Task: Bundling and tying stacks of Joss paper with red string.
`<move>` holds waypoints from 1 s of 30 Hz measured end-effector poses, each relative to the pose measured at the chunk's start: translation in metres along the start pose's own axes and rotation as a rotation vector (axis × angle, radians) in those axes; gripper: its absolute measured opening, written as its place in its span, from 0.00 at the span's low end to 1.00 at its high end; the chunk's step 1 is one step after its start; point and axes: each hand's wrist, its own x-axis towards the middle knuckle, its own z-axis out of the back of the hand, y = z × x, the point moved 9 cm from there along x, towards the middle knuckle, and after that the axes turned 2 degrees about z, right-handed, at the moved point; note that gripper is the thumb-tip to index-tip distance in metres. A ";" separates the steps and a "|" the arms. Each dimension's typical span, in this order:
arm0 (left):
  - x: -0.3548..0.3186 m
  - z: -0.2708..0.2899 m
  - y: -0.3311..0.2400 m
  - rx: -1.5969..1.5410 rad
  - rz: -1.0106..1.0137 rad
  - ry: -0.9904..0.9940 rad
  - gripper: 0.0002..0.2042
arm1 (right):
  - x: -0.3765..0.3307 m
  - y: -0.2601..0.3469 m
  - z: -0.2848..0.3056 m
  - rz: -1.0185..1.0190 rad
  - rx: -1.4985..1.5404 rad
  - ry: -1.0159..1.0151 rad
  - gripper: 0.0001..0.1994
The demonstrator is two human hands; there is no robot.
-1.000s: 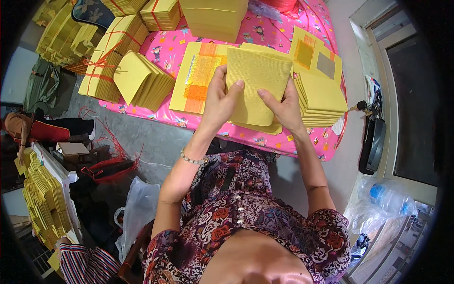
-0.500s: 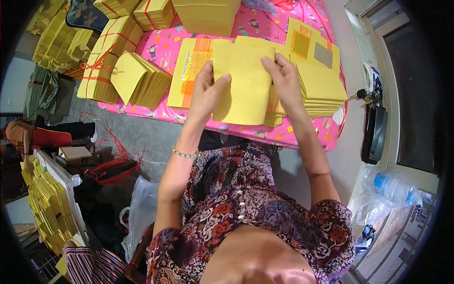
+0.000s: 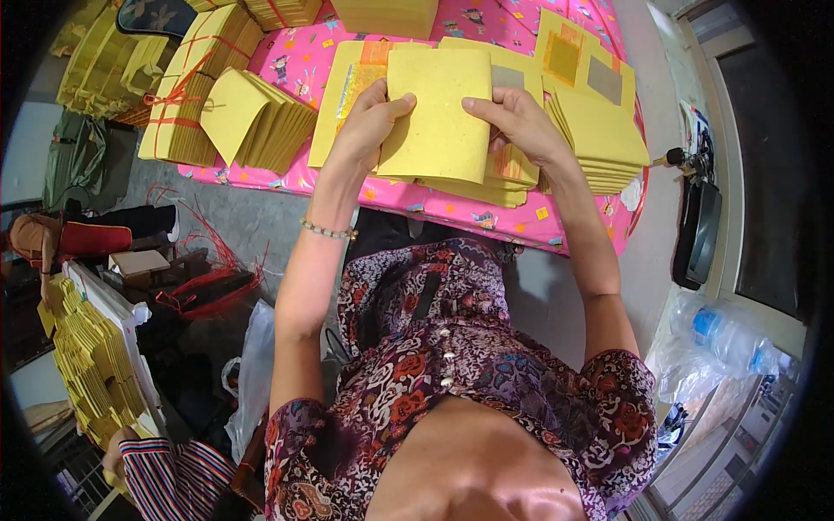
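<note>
A folded yellow paper sheet (image 3: 437,122) is tilted up over the pink-covered table, held by both hands. My left hand (image 3: 372,130) pinches its left edge, thumb in front and fingers partly hidden behind. At the right edge my right hand (image 3: 526,128) grips it, with the thumb on the front face. Beneath lie more yellow sheets with orange and silver-gold patches, such as the flat sheet (image 3: 332,130) left of the hands. To the right of my right hand is a layered pile of yellow paper (image 3: 599,156).
Red-tied yellow paper bundles (image 3: 187,122) and a fanned stack (image 3: 261,122) stand on the table's left side. A yellow block (image 3: 387,16) sits at the back. Two other people are at lower left around a heap of folded yellow paper (image 3: 95,356). Plastic bottles (image 3: 721,334) lie at right.
The whole view has shifted, so the table sits higher in the picture. My right hand's thumb has slid nearer the sheet's right edge; both hands keep hold of the sheet.
</note>
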 end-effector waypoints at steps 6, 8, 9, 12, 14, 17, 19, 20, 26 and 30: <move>0.007 0.003 0.013 0.071 0.070 -0.003 0.14 | -0.001 0.000 0.001 0.002 0.018 -0.016 0.20; 0.005 0.004 0.009 0.066 0.059 -0.037 0.14 | -0.007 -0.002 -0.009 -0.067 0.050 0.058 0.20; 0.006 0.004 0.009 0.064 0.060 -0.036 0.14 | -0.009 -0.003 -0.010 -0.069 0.049 0.057 0.20; 0.008 0.001 0.006 0.103 0.031 -0.009 0.13 | -0.009 -0.006 -0.014 -0.036 -0.008 0.096 0.20; 0.009 0.002 0.005 0.156 0.018 -0.046 0.13 | -0.005 -0.010 -0.009 0.000 0.012 0.063 0.21; 0.012 0.003 0.002 0.135 -0.022 -0.046 0.12 | -0.009 -0.008 -0.013 -0.046 0.040 0.048 0.20; 0.011 0.004 -0.001 0.135 -0.003 -0.058 0.13 | -0.010 -0.012 -0.013 -0.063 0.008 0.078 0.20; 0.011 0.005 -0.002 0.135 0.013 -0.069 0.14 | -0.010 -0.015 -0.014 -0.077 -0.025 0.107 0.19; 0.008 0.011 -0.016 0.120 -0.202 -0.133 0.14 | -0.013 -0.011 -0.022 -0.074 0.067 0.066 0.19; 0.005 0.014 -0.019 0.113 -0.256 -0.139 0.16 | -0.011 -0.027 -0.024 -0.074 0.126 0.081 0.17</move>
